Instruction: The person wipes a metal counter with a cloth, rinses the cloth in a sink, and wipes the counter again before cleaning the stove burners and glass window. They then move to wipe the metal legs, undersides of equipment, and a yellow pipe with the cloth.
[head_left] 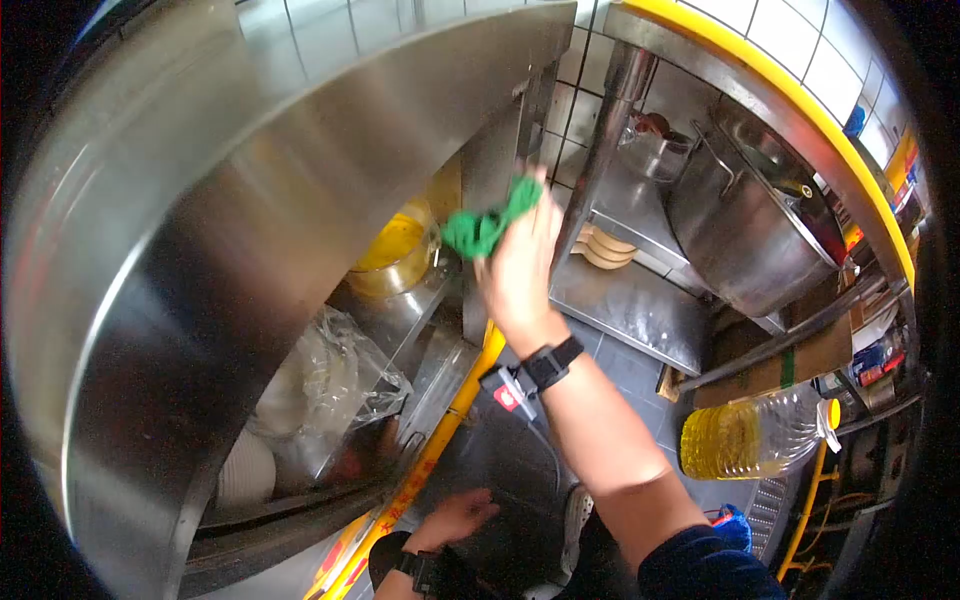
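Note:
My right hand (525,255) is stretched forward, closed around a crumpled green cloth (475,235). Motion smears the cloth and the fingertips a little. The cloth is near the end panel of the steel cabinet (492,175), overlapping its edge in view. Just left of it, a clear container of yellow contents (392,243) stands on the cabinet's inner shelf. Low in the view, my left hand (458,518) hangs by my knee with nothing in it, its fingers loosely extended. Dark bands circle both wrists, and a small device with a red label dangles from the right one.
Plastic-wrapped dishes (330,380) and stacked white plates (245,470) fill the cabinet's lower part. To the right, a steel rack holds a large pot (750,220) and wooden-coloured pieces (605,247). A bottle of yellow oil (750,440) stands near the rack. Yellow edging (430,450) borders the cabinet.

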